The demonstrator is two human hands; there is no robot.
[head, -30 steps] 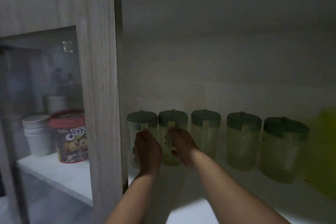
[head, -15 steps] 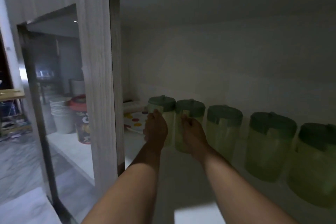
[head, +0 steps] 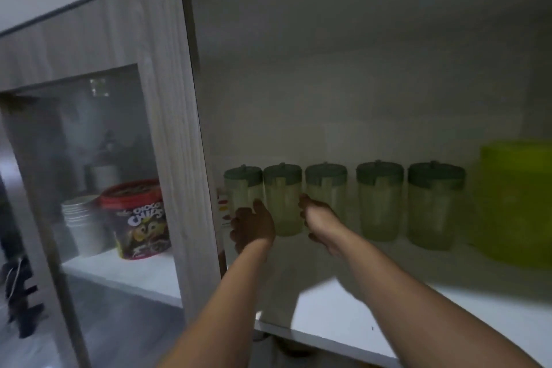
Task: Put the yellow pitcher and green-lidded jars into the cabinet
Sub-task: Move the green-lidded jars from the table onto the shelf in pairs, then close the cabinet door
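Several pale jars with green lids stand in a row at the back of the cabinet shelf. The yellow pitcher stands at the row's right end. My left hand wraps the lower part of the leftmost jar, its thumb raised beside the second jar. My right hand grips that second jar from its right side, fingers curled in the gap before the third jar. Both jars stand upright on the shelf.
A wooden door frame with a glass pane stands open at left. Behind the glass are a Choco Chips tub and stacked white cups. A spotted item shows behind the leftmost jar.
My view has swung back to the right, bringing the pitcher into sight. Both hands sit lower on the two left jars, which stay in the row.
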